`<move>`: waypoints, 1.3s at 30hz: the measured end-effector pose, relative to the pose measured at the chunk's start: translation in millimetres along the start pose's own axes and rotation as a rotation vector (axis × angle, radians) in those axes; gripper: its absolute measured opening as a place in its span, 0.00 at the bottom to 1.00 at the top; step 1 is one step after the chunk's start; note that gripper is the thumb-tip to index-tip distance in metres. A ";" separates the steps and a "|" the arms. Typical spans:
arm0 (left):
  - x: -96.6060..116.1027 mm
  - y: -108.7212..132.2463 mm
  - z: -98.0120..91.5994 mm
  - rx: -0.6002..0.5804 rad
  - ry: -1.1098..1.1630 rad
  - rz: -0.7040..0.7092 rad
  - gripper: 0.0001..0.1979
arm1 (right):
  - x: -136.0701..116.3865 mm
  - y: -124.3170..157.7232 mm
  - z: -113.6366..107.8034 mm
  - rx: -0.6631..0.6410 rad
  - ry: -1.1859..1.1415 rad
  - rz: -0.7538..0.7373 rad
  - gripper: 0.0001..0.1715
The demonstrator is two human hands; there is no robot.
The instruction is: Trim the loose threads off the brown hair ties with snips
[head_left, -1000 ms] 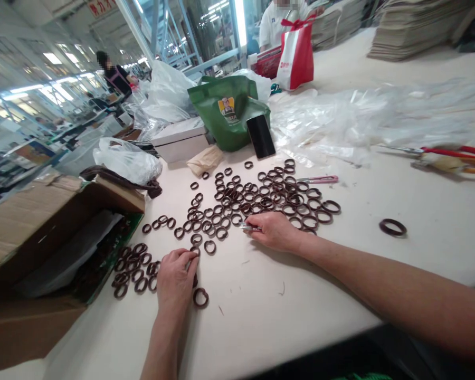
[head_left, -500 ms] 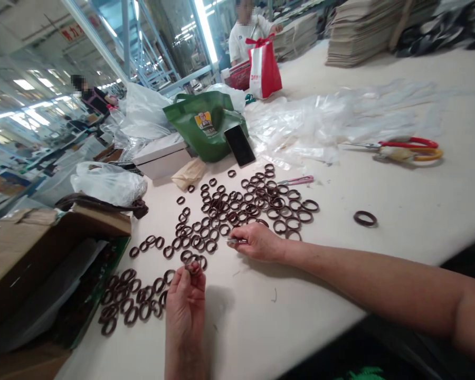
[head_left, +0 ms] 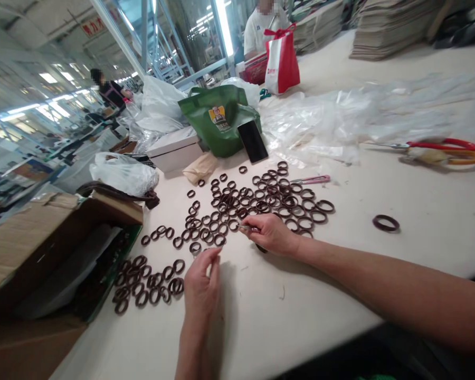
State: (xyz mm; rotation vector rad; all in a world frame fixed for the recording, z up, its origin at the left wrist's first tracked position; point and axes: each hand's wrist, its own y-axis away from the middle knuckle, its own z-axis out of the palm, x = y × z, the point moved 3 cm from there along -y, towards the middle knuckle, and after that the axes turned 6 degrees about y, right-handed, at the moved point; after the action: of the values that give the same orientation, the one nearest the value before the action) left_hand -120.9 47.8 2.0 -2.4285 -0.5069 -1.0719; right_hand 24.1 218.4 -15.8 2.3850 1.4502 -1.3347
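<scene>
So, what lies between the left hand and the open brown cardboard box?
A cluster of dark brown rings lies there on the white table, seen in the head view.

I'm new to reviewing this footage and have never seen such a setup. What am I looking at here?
No machine here: a person works with two bare hands. The single camera sits on their head, looking forward and down, so both arms enter from below. On the white table lie many dark rings, a smaller cluster by the cardboard box, and one lone ring off to the right. Farther back are a green bag, a black phone and red-handled scissors. The right hand has a small metal tool in its grip. The left hand pinches its fingertips together; whether it holds a ring cannot be made out.
</scene>
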 end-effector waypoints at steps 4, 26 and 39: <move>-32.1 -18.7 -43.9 0.087 -0.260 0.015 0.12 | -13.4 9.5 4.3 -0.065 -0.056 -0.191 0.08; -89.9 -59.5 -69.8 0.119 -0.601 -0.145 0.11 | -16.8 14.7 11.0 -0.215 0.072 -0.248 0.08; -82.8 -78.7 -49.0 0.045 -0.576 -0.024 0.10 | -17.9 13.9 8.4 -0.183 0.045 -0.254 0.08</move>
State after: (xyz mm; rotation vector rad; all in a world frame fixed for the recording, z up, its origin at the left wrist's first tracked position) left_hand -241.3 75.4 -12.2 -2.6789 -0.7278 -0.3421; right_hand 25.7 194.4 -13.8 2.1884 1.8509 -1.1385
